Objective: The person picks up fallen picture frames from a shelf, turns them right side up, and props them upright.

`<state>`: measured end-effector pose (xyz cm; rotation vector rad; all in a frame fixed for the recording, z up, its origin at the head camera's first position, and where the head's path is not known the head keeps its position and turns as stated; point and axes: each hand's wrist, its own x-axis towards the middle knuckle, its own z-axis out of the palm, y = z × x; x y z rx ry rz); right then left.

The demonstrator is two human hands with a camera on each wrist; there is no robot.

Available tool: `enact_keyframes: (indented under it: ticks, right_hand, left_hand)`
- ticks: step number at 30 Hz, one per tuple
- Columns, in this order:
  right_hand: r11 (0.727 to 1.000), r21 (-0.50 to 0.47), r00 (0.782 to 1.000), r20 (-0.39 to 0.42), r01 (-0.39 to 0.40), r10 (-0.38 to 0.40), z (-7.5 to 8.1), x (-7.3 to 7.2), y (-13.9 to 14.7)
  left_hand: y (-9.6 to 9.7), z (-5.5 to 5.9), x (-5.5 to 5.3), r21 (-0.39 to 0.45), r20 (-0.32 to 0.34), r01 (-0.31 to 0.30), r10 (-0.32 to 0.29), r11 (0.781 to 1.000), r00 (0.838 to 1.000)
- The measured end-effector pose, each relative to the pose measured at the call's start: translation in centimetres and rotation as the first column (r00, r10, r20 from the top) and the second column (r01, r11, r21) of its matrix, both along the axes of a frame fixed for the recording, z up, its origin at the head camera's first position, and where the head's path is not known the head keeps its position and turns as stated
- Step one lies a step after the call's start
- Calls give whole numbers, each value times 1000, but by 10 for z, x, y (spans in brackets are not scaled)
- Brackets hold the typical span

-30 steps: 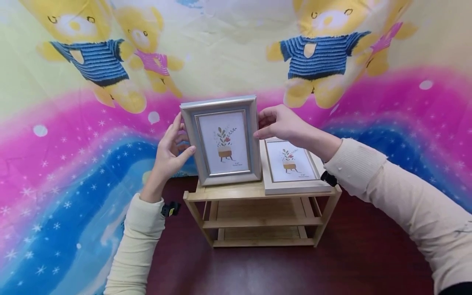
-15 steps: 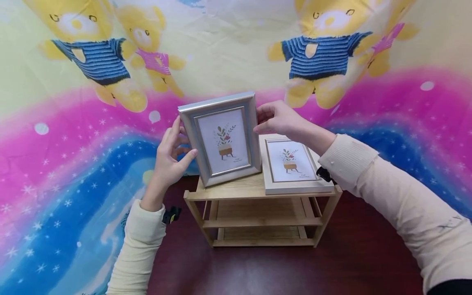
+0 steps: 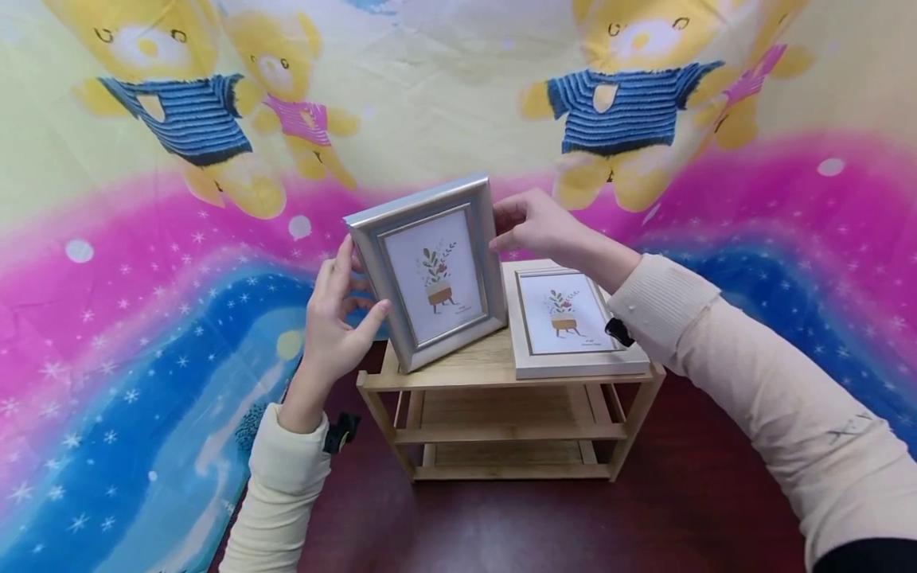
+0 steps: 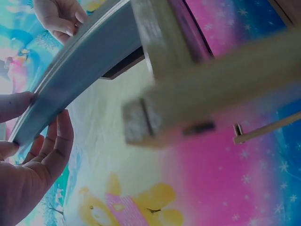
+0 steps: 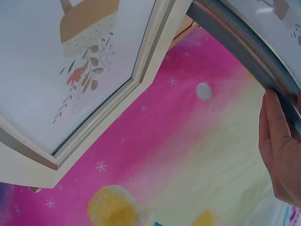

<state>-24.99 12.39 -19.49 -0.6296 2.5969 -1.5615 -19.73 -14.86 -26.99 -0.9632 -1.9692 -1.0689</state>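
A silver-grey picture frame with a potted-plant print stands nearly upright on the left part of a wooden rack's top, turned at an angle. My left hand holds its left edge, thumb at the front and fingers behind. At the upper right edge, my right hand pinches it between thumb and fingers. In the left wrist view, the left hand grips the frame's grey side. The right wrist view has the right hand on the opposite edge.
A white picture frame with the same print lies face up on the rack's right half. Two lower shelves sit beneath. A bear-printed cloth hangs close behind, and the dark red surface lies below.
The silver-grey frame has turned, its lower left corner coming nearer the rack's front edge. My left hand has come slightly nearer with it; the right has shifted slightly left and away.
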Motion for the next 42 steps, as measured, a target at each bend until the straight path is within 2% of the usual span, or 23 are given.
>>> enact_keyframes:
  ticks: [8, 16, 21, 25, 27, 31, 38, 42]
  right_hand:
    - [1000, 0, 1000, 0, -6, 6, -1, -3, -5]
    - [1000, 2, 1000, -15, 0, 0, -2, -6, -10]
    - [997, -76, 998, -68, 7, -12, -4, -2, -15]
    - [985, -170, 994, -109, 5, -23, -3, 7, -21]
    - [984, -177, 991, -132, 0, -24, -3, 10, -24]
    - [992, -129, 985, -172, -15, -8, -2, 13, -26]
    - [1000, 10, 974, -226, -22, 24, -1, 13, -28]
    - [999, 44, 969, -246, -13, 23, -1, 12, -30]
  left_hand:
    - [5, -6, 9, 41, -50, -40, 42, 998, 998]
    - [13, -9, 14, 50, -119, -109, 115, 993, 986]
    - [17, -10, 17, 61, -130, -142, 149, 988, 980]
    - [18, -10, 18, 70, -141, -141, 150, 987, 979]
    - [18, -10, 18, 73, -144, -137, 147, 988, 979]
    - [21, -8, 18, 78, -147, -129, 140, 989, 979]
    - [29, -7, 21, 93, -148, -113, 126, 989, 981]
    - [33, -8, 24, 94, -152, -122, 135, 988, 979]
